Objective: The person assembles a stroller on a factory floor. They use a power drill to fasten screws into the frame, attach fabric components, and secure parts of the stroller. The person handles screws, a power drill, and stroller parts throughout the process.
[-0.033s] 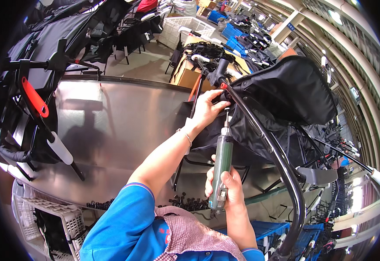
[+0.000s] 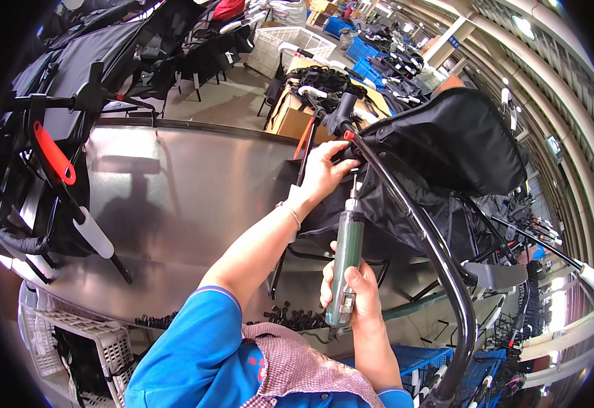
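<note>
My right hand (image 2: 352, 289) is wrapped round a green power screwdriver (image 2: 348, 262), which points upward and away from me. Its metal bit ends at a small shiny piece (image 2: 355, 170) close to my left thumb. The fingers of my left hand (image 2: 325, 166) are bent together against a stroller (image 2: 446, 143) with black tubes and black fabric; what they pinch is hidden. Just above those fingertips is a dark joint (image 2: 343, 115) of the frame, with a red part (image 2: 349, 135) on it. A long curved black tube (image 2: 439, 251) runs down to the right of both hands.
Under the stroller lies a shiny metal table (image 2: 195, 170). Another black frame with a red strap (image 2: 55, 153) stands at the left. Small black parts (image 2: 290, 316) lie along the near edge. A white crate (image 2: 82, 326) is at lower left, a blue crate (image 2: 426, 360) at lower right.
</note>
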### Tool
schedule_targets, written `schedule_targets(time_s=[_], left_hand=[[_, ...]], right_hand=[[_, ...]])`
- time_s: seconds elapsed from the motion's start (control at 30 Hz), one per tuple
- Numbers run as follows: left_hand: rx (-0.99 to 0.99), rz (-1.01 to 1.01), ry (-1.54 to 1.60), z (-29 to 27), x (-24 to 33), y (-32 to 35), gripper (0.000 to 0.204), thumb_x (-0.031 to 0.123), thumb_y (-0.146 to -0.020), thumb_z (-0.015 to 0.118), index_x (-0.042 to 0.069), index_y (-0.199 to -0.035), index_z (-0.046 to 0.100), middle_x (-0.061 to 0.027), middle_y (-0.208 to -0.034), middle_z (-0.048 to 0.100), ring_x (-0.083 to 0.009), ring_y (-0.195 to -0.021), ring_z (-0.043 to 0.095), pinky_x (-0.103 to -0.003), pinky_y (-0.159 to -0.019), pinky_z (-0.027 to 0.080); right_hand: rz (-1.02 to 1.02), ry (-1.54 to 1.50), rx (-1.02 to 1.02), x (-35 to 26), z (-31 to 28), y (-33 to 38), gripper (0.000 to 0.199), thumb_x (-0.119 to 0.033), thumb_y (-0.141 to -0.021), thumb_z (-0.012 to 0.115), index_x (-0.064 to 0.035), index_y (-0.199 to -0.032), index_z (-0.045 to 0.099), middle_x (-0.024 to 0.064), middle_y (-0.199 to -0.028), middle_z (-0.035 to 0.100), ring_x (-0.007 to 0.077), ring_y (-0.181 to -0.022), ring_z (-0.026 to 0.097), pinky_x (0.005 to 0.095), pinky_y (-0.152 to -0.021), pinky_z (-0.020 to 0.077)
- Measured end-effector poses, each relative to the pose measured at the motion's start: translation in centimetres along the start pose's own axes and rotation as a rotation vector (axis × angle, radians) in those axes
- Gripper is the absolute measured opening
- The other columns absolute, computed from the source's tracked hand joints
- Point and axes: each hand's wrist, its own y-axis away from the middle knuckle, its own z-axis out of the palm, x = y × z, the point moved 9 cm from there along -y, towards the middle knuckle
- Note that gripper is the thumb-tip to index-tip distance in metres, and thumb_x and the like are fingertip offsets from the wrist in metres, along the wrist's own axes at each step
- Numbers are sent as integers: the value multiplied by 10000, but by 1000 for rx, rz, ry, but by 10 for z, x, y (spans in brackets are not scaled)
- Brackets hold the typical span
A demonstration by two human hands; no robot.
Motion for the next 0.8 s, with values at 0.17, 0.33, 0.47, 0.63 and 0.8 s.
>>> schedule_targets(time_s=[0.17, 0.33, 0.47, 0.63, 0.8], left_hand=[[110, 107, -136, -2, 13, 8, 401, 95, -675, 790, 41, -1042, 638, -121, -967, 654, -305, -917, 623, -363, -836, 488], [64, 82, -146, 0, 14, 8, 429, 39, -676, 757, 37, -1082, 618, -133, -993, 642, -322, -925, 617, -365, -847, 491], [19, 48, -163, -1, 13, 8, 395, -65, -725, 657, -6, -1111, 597, -143, -1007, 641, -252, -947, 629, -309, -885, 478], [-88, -144, 222, 4, -21, 7, 437, -39, -702, 668, 8, -1131, 600, -97, -1050, 620, -187, -985, 605, -301, -904, 462], [-345, -411, 550, 6, -11, 5, 348, 64, -833, 678, 23, -1169, 595, 4, -1093, 595, -86, -998, 534, -241, -921, 416]], right_hand=[[34, 21, 29, -1, -2, -8, 769, -380, -789, 751, 3, -1333, 366, 122, -825, 570, 227, -578, 611, 353, -486, 520], [43, 57, 48, -2, -8, -16, 698, -352, -803, 744, -11, -1299, 391, 117, -812, 571, 219, -564, 606, 347, -485, 517], [55, 66, 65, 0, -14, -24, 663, -327, -812, 738, -13, -1288, 400, 115, -804, 573, 219, -557, 603, 344, -483, 518], [63, 85, 86, -1, -12, -27, 644, -318, -809, 742, -16, -1273, 414, 108, -783, 576, 214, -556, 601, 337, -480, 514], [67, 97, 103, -3, -18, -26, 643, -319, -804, 747, -11, -1264, 420, 106, -772, 579, 211, -557, 601, 330, -472, 507]])
